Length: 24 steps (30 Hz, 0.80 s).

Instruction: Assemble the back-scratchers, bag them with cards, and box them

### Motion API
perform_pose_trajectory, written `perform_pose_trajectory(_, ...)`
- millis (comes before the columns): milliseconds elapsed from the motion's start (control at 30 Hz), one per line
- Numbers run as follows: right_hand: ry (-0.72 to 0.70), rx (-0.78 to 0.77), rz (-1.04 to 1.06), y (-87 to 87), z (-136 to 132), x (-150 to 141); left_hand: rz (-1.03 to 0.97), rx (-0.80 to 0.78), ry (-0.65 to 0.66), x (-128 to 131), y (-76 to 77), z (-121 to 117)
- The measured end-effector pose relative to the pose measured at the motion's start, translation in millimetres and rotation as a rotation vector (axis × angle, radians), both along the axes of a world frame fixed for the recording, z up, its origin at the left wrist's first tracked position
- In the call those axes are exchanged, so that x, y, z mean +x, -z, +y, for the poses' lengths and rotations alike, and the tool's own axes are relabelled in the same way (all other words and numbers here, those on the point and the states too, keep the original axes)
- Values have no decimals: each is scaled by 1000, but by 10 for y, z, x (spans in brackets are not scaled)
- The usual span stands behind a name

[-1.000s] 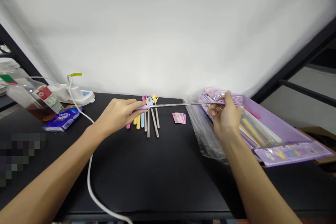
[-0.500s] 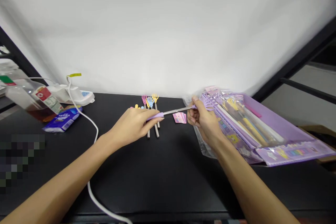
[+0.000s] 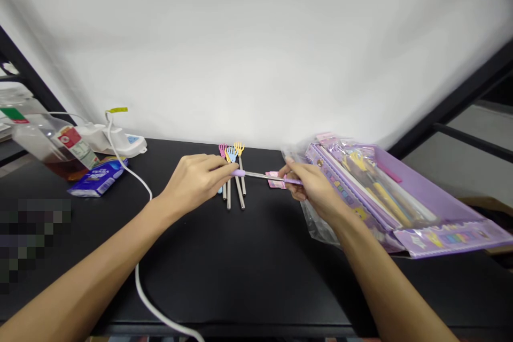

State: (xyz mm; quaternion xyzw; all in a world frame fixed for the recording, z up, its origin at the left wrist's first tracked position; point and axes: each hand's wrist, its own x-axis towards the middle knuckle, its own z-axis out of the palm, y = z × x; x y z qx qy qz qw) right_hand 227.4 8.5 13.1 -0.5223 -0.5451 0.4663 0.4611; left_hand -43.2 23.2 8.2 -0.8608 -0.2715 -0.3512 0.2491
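Observation:
A purple telescopic back scratcher (image 3: 262, 176) with a metal rod is held between both hands, nearly level above the black desk. My left hand (image 3: 198, 179) is closed on its purple grip end. Around its other end, just below the claw, my right hand (image 3: 315, 181) is closed; the fingers hide most of the claw. Behind my left hand lie several more back scratchers (image 3: 242, 184) with pink, yellow and blue claws, their metal rods pointing towards me. Small pink cards (image 3: 276, 185) lie by my right fingertips, partly behind the rod.
On the right, an open purple box (image 3: 412, 184) holds bagged back scratchers, with clear plastic wrap (image 3: 318, 227) beside it. At left are a bottle of brown liquid (image 3: 52, 144), a blue tissue pack (image 3: 96, 179) and a white power strip (image 3: 134, 144). A white cable (image 3: 140, 181) runs under my left forearm.
My right hand has turned and lowered slightly, so the purple claw that was spread in view is now mostly hidden. My left hand has shifted a little up and left on the grip.

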Motion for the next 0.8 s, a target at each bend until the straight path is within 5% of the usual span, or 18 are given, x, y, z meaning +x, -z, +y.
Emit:
perform_pose_trajectory(200,94,327,-366,101,-56,-98,85,21,6,-12,-57,-49)
perform_pose_trajectory(433,126,611,-487,102,-205,-216,139,-85,29,153,-6,-166)
perform_pose_trajectory(667,86,582,-161,-11,-132,-88,179,-299,-128,320,38,-247)
perform_pose_trajectory(800,228,544,-37,-65,9,110,188,-326,-181,272,68,-207)
